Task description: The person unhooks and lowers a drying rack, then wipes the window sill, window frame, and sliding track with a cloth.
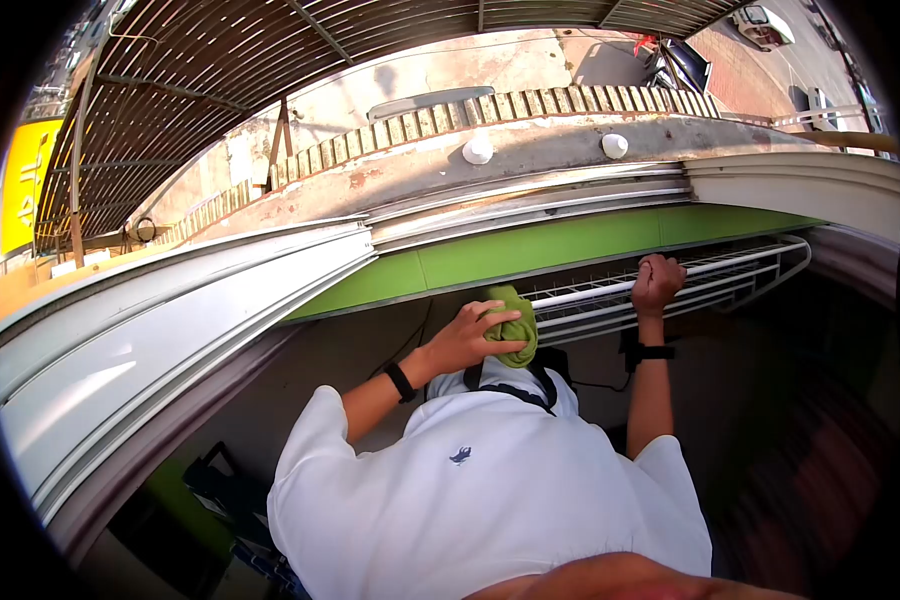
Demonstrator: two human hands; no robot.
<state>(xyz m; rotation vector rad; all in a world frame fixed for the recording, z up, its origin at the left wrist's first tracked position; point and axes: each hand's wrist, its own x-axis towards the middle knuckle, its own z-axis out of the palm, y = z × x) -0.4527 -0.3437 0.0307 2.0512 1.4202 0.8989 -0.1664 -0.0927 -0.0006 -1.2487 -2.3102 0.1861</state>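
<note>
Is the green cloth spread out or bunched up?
Bunched up: the green cloth is a creased wad in the left hand, beside the white rack.

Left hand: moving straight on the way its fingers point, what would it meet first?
Beyond the green cloth it holds, the left hand would probably meet the rack's white rail, though depth is unclear.

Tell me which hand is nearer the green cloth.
Left. The left hand holds the cloth by the white rack; the right hand is closed on that rack, farther right and apart from the cloth.
</note>
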